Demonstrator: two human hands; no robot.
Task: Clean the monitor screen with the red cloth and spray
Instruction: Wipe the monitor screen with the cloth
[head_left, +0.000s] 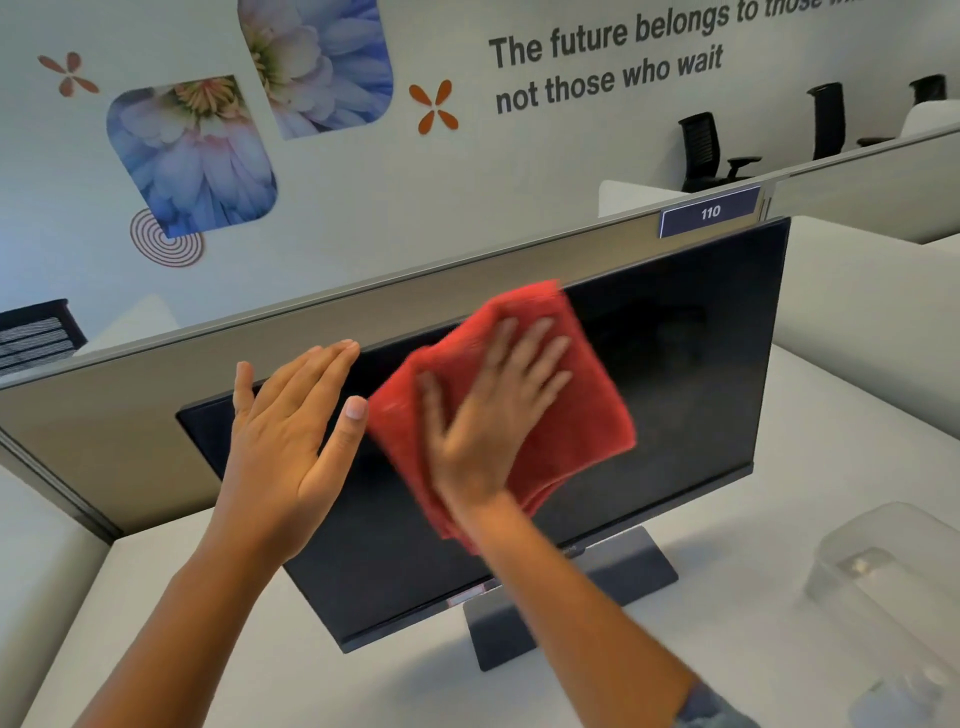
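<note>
- My right hand (483, 415), fingers spread flat, presses the red cloth (571, 415) onto the dark monitor (675, 364) screen to wipe it.
- My left hand (291, 441), fingers straight and empty, steadies its top edge.

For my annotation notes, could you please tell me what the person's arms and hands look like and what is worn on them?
Both forearms are bare, and no ring, watch or glove shows on the left hand or right hand. A grey-blue sleeve edge appears near the right elbow. The right hand is motion-blurred.
</note>
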